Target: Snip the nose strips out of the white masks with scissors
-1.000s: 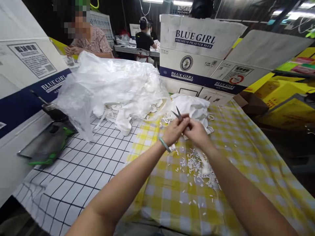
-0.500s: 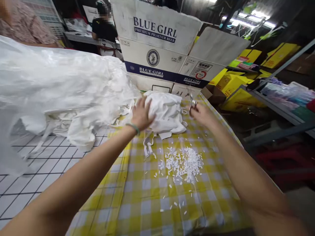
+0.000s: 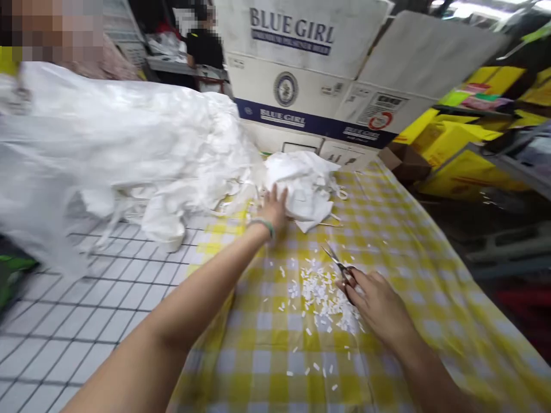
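Right hand point(image 3: 379, 304) drops to the clippings point(image 3: 321, 293), fist closed round the scissors point(image 3: 337, 263); left hand point(image 3: 275, 207), open and flat, now presses the far white pile point(image 3: 307, 182).

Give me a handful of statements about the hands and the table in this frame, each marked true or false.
1. The right hand holds scissors. True.
2. Small white scraps lie scattered on a yellow checked cloth. True.
3. The left hand rests on the scraps. False: it touches the small white heap farther back; the scraps lie by the right hand.
4. The cardboard boxes behind the table are plain and unprinted. False: they read BLUE GIRL.
5. The left wrist is bare. False: it wears a green band.
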A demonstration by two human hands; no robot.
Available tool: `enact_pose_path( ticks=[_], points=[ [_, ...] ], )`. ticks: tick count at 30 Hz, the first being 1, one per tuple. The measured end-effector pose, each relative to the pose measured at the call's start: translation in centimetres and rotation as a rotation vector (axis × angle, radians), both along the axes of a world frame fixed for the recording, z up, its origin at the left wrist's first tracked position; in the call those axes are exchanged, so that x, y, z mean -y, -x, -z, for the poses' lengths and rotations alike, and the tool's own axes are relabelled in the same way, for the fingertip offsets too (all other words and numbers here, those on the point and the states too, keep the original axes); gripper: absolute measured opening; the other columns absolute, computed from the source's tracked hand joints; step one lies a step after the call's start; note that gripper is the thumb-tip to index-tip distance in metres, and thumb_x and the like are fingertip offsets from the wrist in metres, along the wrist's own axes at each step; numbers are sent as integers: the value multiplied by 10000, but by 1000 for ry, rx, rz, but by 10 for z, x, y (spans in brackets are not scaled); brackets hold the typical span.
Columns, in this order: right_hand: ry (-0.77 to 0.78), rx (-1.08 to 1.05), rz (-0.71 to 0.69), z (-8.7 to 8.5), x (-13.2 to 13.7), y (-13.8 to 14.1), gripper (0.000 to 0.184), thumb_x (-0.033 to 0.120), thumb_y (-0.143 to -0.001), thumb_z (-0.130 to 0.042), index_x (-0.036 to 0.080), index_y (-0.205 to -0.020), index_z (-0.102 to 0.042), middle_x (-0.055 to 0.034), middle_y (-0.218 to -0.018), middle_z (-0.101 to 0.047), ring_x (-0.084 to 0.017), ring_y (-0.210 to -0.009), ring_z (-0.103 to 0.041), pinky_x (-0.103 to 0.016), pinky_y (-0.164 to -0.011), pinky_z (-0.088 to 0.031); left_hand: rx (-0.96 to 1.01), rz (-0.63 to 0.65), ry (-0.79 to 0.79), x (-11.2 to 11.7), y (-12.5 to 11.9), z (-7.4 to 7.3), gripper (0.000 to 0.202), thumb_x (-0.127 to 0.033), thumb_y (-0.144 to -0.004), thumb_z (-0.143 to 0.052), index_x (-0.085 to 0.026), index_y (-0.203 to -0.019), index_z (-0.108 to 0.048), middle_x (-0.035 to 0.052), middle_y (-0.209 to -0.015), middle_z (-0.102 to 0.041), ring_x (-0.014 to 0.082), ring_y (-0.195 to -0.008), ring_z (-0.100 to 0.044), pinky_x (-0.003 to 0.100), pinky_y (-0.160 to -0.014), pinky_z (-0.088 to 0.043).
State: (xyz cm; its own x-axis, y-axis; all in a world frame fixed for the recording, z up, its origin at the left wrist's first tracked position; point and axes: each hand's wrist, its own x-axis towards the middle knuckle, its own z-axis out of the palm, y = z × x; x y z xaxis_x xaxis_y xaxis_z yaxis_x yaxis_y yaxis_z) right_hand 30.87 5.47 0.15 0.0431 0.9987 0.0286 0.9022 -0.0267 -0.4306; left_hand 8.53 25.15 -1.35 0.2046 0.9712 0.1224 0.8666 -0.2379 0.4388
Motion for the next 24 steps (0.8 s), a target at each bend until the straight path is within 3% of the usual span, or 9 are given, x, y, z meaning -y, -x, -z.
enact_pose_path(
  ticks=[2,4,7,10,13,17,20,22,24],
  points=[
    [-179,-2,-63,10,-1,0,323,523,-873,-546,233,-887,-687,-60,-758,-709,-263,-765,-632,-377,-692,-494,12,-5,-73,45,32,11,610,-159,-765,-701,-296,-1331,-520,72,-1485,-471,279,-1361,-458,399,-1091,-432],
    [-341,-39,-105,19,-3,6,329,523,-867,-580,224,-945,-693,-68,-820,-726,-261,-797,-639,-387,-740,-504,25,-128,-151,75,78,13,408,-231,-826,-667,-238,-1219,-558,100,-1376,-533,270,-1313,-483,408,-1106,-407],
    [-401,-118,-130,23,-2,34,319,497,-860,-631,228,-1024,-677,-67,-910,-720,-240,-827,-651,-367,-756,-514,52,-409,-236,84,162,-2,383,-258,-923,-543,-107,-1262,-450,219,-1291,-510,338,-1276,-464,530,-1047,-406],
    [-325,-248,-198,16,-1,75,356,512,-814,-692,227,-1024,-654,-51,-902,-692,-214,-790,-643,-334,-720,-524,75,-501,-193,76,219,-18,294,-187,-930,-506,-84,-1202,-466,145,-1066,-591,268,-1020,-586,451,-872,-503],
    [-182,-350,-247,9,0,109,337,525,-816,-680,219,-950,-639,-28,-816,-658,-195,-729,-615,-313,-689,-515,82,-392,-96,103,216,-13,143,-93,-886,-504,-134,-1011,-561,52,-904,-606,184,-810,-601,345,-745,-518],
    [4,-420,-222,11,7,129,320,534,-885,-578,221,-920,-633,-19,-790,-646,-178,-689,-579,-304,-673,-484,96,-64,74,194,169,4,189,-32,-788,-523,-185,-845,-618,58,-928,-651,191,-803,-619,305,-709,-516],
    [64,-461,-191,17,13,133,309,520,-880,-585,221,-950,-616,-26,-836,-657,-178,-723,-580,-310,-713,-475,144,129,199,245,159,-6,110,-150,-830,-594,-200,-905,-658,63,-954,-669,200,-844,-644,306,-751,-534],
    [77,-482,-162,21,14,135,289,494,-853,-622,222,-946,-595,-33,-874,-662,-182,-764,-584,-324,-764,-473,195,193,255,252,171,-18,78,-248,-880,-597,-205,-868,-661,45,-910,-661,177,-798,-640,281,-713,-533],
    [75,-501,-129,23,12,138,289,477,-816,-665,227,-936,-583,-39,-915,-665,-187,-794,-574,-340,-801,-468,176,89,154,238,191,-25,149,-261,-923,-544,-199,-834,-646,36,-853,-642,169,-756,-623,283,-686,-532]
  ],
)
